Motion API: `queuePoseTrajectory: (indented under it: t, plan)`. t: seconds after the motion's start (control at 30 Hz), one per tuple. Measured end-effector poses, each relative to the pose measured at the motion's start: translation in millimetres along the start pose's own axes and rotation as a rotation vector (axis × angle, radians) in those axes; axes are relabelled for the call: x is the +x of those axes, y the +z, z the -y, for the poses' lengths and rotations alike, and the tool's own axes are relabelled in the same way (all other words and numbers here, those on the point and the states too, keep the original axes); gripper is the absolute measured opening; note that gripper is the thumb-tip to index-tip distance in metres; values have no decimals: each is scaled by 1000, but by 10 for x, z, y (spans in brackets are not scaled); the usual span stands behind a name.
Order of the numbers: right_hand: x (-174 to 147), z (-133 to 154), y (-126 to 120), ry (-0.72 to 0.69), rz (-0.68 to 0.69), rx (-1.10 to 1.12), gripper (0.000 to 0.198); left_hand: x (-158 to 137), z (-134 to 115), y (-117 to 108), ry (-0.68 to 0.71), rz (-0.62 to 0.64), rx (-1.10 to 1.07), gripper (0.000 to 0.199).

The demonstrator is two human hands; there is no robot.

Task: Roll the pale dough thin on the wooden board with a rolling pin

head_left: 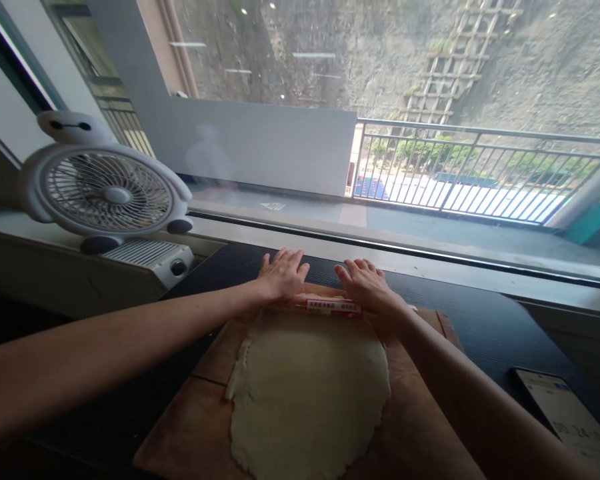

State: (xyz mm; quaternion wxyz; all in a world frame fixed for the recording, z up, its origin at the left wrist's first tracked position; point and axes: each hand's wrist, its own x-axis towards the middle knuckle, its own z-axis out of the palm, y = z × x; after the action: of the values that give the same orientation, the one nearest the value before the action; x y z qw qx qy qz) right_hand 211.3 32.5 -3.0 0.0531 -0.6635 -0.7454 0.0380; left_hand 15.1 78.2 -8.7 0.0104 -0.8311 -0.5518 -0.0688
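A wide, thin sheet of pale dough (pixel 310 393) with ragged edges lies on a brown wooden board (pixel 190 420). Across its far end is a rolling pin (pixel 333 307) bearing a white label with red print. My left hand (pixel 283 275) rests on the pin's left part, palm down, fingers stretched out and apart. On the right part lies my right hand (pixel 367 283), also palm down with its fingers extended forward. Neither hand wraps round the pin. Both palms cover the pin's ends in part.
The board sits on a dark table (pixel 485 333). A phone (pixel 560 407) showing a timer lies at the right. A white character-shaped fan (pixel 115 193) stands on the sill at the left. Beyond the table is a large window (pixel 280 153), with a railing (pixel 475 173) outside.
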Motion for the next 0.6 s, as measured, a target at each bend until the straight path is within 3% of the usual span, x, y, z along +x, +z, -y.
queuePoseTrajectory:
  t: [0.13, 0.23, 0.3, 0.47, 0.6]
  plan:
    - [-429, 101, 19, -77, -34, 78, 57, -441, -13, -32, 89, 83, -60, 55]
    - [-784, 178, 37, -171, -25, 68, 57, -817, -33, -63, 206, 74, -76, 53]
    - [-823, 183, 50, -181, -39, 56, 57, -873, -39, -68, 235, 49, -72, 52]
    - [-232, 49, 94, -92, -135, 62, 59, -333, -20, -21, 97, -45, -49, 55]
    - [110, -24, 62, 23, -112, 96, 58, -1, -29, -38, 8, -57, -6, 53]
